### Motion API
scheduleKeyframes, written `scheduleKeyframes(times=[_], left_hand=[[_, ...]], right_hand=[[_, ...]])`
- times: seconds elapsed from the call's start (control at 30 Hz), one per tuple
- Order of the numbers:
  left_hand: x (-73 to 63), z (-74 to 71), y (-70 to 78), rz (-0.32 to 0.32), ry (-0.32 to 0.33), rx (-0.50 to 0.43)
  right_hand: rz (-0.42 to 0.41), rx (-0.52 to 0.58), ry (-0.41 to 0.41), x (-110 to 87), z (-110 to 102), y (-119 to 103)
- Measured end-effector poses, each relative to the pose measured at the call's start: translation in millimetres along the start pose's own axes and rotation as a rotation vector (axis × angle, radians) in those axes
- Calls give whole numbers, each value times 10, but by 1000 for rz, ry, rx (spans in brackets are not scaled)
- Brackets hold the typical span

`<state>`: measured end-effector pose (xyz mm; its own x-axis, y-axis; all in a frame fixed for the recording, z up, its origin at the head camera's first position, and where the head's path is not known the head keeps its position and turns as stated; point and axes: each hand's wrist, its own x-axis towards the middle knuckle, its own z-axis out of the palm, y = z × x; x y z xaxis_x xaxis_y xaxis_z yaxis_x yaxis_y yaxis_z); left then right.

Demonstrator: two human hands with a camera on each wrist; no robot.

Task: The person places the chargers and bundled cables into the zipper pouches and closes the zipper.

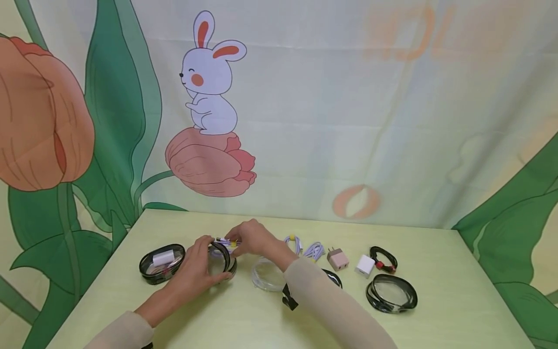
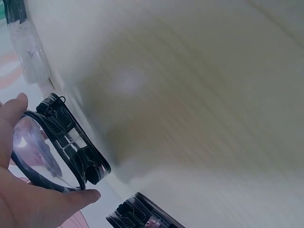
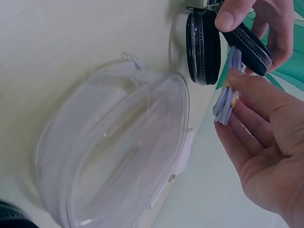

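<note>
My left hand grips a clear, black-trimmed zip pouch that is unzipped, its lid lifted from its base. Thumb and fingers spread around the pouch's edge in the left wrist view. Between the thumb and fingers of my right hand is a pinched, coiled lilac cable with a yellow tie. One end of the coil reaches the pouch's opening in the right wrist view. Whether any of it is inside cannot be told. Just right of the pouch stands an all-clear pouch.
Left is a black-trimmed pouch holding a white adapter. Toward the right lie lilac cables, a pink plug, a white plug, a black cable with a red tie, and another black-trimmed pouch. My right sleeve partly covers one pouch.
</note>
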<state>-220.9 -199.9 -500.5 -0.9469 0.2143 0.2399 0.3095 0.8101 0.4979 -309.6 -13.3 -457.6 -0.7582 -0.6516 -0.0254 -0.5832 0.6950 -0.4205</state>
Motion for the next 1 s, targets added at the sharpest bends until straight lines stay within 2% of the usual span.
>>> scheduleKeyframes(times=[0.2, 0.37, 0.6, 0.83, 1.0], left_hand=[[-9, 3, -8, 13, 17, -9], [-10, -2, -11, 11, 28, -31], [-12, 9, -6, 4, 25, -38], [-16, 19, -10, -5, 22, -32], [-9, 41, -18, 7, 22, -21]], right_hand=[[-58, 11, -11, 21, 73, -25], [-63, 39, -15, 56, 149, -45], [-63, -73, -10, 128, 253, -85], [-45, -103, -15, 167, 363, -96], [-58, -116, -20, 173, 352, -92]])
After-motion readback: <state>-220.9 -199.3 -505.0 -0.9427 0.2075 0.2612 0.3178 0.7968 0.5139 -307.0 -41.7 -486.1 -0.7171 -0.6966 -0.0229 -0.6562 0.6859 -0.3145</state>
